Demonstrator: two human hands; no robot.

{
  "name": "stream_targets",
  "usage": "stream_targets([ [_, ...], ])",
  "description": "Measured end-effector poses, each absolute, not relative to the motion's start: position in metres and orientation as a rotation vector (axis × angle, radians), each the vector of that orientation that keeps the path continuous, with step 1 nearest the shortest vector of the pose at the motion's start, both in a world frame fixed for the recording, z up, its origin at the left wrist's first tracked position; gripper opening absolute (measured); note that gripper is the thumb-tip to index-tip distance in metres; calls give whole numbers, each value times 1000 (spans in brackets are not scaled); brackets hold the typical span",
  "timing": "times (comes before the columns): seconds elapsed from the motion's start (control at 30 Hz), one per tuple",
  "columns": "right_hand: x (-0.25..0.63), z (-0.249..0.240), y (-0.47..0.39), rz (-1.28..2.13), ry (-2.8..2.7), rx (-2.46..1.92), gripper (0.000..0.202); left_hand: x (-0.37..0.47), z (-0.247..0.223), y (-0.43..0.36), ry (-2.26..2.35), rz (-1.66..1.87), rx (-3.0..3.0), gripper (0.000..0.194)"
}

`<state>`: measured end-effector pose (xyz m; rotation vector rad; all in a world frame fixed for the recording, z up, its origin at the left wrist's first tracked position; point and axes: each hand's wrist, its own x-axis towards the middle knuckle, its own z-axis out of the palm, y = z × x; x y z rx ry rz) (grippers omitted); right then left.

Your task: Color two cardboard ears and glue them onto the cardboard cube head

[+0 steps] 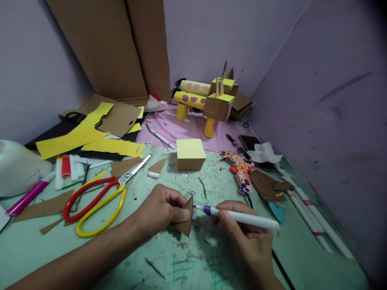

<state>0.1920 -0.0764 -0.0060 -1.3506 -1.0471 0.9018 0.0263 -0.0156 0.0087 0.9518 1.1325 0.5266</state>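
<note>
Left grip (161,210): cardboard piece (184,226), partly covered | Right grip (250,237): marker (248,218)

The one camera rides on the person's head, looking forward and down across the table (311,270). I'd call it close: the left hand (165,209) and right hand (248,235) sit near the lens, low in view, while the back wall (199,36) stands farther off, up top.
</note>
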Motion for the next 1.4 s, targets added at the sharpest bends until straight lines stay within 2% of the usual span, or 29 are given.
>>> stream_targets([
  [0.43, 195, -10, -71, 751, -1156, -1285, 5, 24, -3, -15, 1127, 532, 979, 13],
  [0.67, 193, -8, -74, 789, -1141, -1329, 6, 27, 9, -15, 1139, 516, 978, 11],
  [1.0, 198, -10, -78, 895, -1147, -1347, 15, 25, 0, -15, 1108, 539, 981, 8],
  [1.4, 196, -6, -75, 732, -1209, -1327, 7, 25, 3, -16, 1116, 539, 987, 9],
])
